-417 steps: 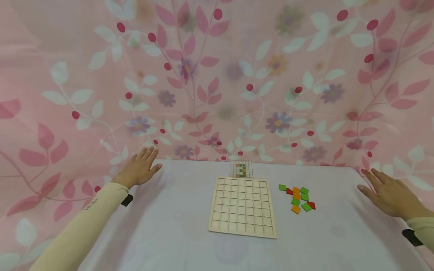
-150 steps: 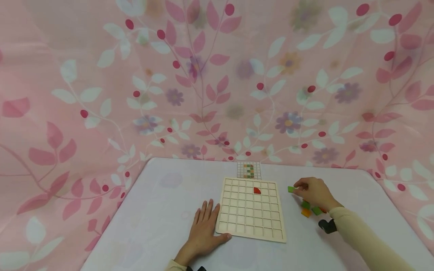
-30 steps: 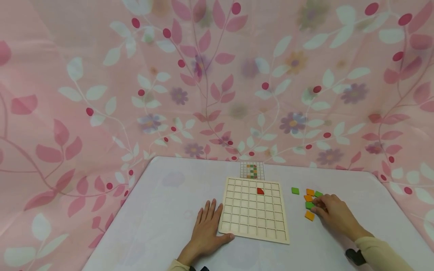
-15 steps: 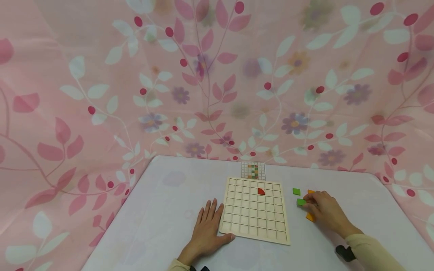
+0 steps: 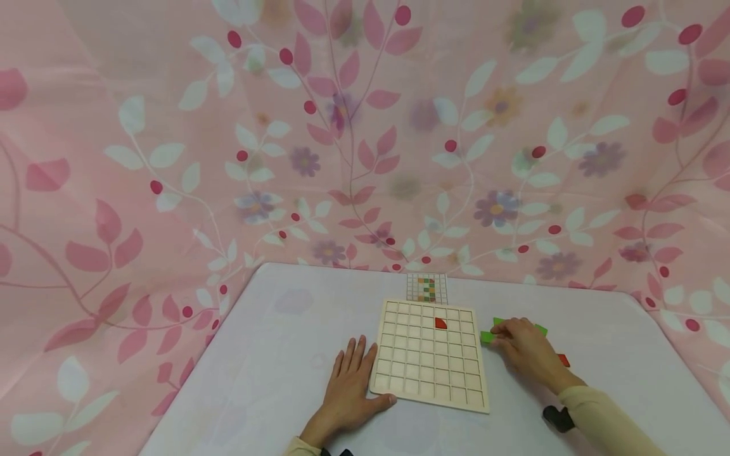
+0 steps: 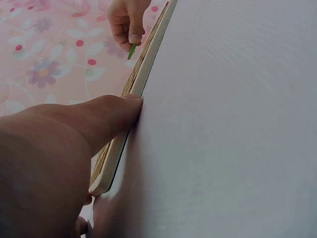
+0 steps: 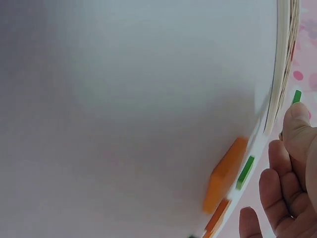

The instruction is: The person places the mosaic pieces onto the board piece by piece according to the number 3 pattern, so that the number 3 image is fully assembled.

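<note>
A wooden grid board (image 5: 430, 373) lies on the white table, with one red tile (image 5: 440, 323) seated in its second row. My left hand (image 5: 359, 373) rests flat beside the board's left edge. Its thumb (image 6: 114, 114) presses against the board's near corner (image 6: 106, 173). My right hand (image 5: 497, 339) pinches a green tile (image 5: 487, 337) just off the board's right edge. The same green tile (image 7: 296, 96) shows at my fingertip in the right wrist view, close to the board edge (image 7: 282, 64).
A small pattern card (image 5: 426, 288) lies behind the board. Loose tiles sit right of it: a green one (image 5: 540, 329), a red one (image 5: 563, 360), an orange one (image 7: 225, 173), others partly hidden by my hand. A pink floral cloth (image 5: 365, 126) hangs behind the table.
My right hand has moved left from the loose tiles to the board's right edge, carrying a green tile. My left hand and the board have stayed put.
</note>
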Motion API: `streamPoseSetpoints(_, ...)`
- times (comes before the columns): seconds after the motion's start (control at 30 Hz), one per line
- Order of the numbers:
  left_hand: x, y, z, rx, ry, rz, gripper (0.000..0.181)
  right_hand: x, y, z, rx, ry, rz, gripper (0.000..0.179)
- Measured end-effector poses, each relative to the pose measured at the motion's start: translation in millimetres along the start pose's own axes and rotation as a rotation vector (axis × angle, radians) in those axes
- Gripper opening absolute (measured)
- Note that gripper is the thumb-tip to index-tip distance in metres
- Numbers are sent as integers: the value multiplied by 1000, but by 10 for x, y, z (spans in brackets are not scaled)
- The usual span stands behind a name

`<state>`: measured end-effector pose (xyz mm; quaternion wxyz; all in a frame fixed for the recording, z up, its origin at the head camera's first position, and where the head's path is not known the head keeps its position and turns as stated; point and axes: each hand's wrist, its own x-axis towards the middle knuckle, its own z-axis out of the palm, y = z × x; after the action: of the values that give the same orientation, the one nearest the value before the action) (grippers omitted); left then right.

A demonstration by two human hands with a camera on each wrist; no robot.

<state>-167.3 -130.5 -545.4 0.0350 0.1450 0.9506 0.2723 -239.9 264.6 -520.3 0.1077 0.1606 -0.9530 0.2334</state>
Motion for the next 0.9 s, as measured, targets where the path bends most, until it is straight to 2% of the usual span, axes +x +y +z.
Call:
streamPoseSetpoints(0.3,-8,-11,14,-7,4,-1,107,114,-130,150,13,-2,-29,20)
streamPoseSetpoints(0.53,-22,-7,18,-45,13,11,106,232,-278,236,44,-64,32,20)
streamPoseSetpoints(0.63,-22,-4,13,-50,16,11,106,274,-320,277,58,-80,32,22)
streamPoseSetpoints(0.9,-1,-3,12,-10,4,8,107,392,-386,326,70,-110,39,23)
